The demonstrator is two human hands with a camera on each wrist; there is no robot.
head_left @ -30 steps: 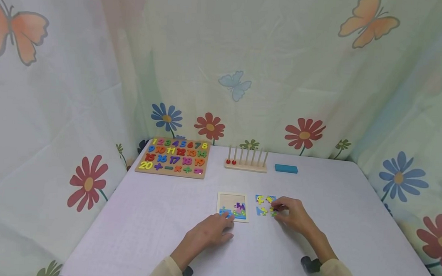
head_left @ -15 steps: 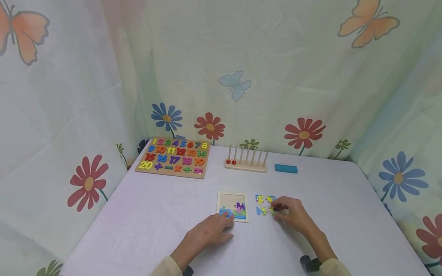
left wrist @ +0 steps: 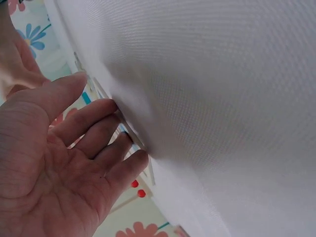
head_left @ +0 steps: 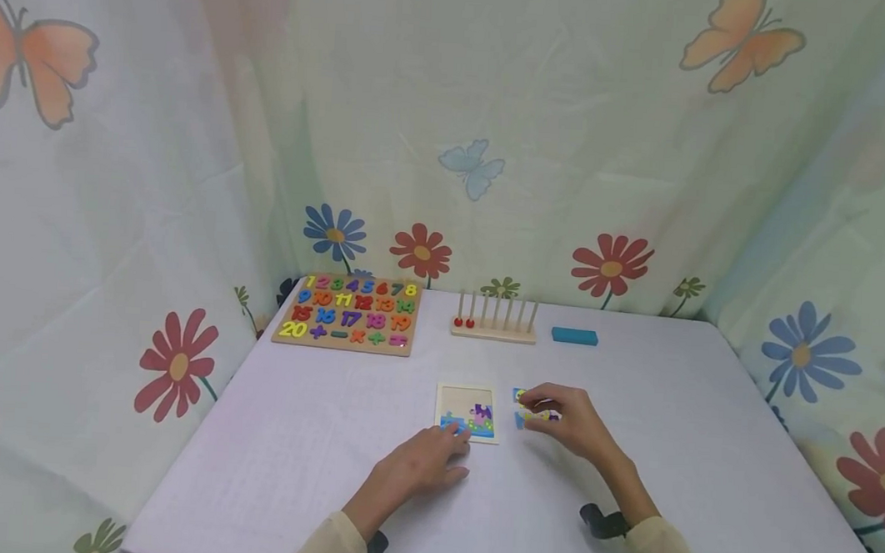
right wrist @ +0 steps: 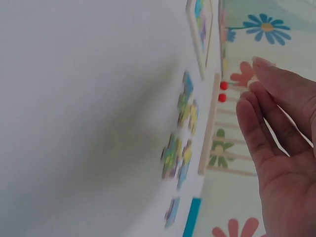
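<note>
Hovering nr pcs (right wrist: 171,159): R hand (head_left: 579,422); board (head_left: 341,345) 1–20.

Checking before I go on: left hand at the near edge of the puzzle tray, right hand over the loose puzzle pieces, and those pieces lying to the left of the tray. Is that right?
Not quite: the loose puzzle pieces lie to the right of the puzzle tray, as the head view shows. The left hand and right hand are as you say.
</note>
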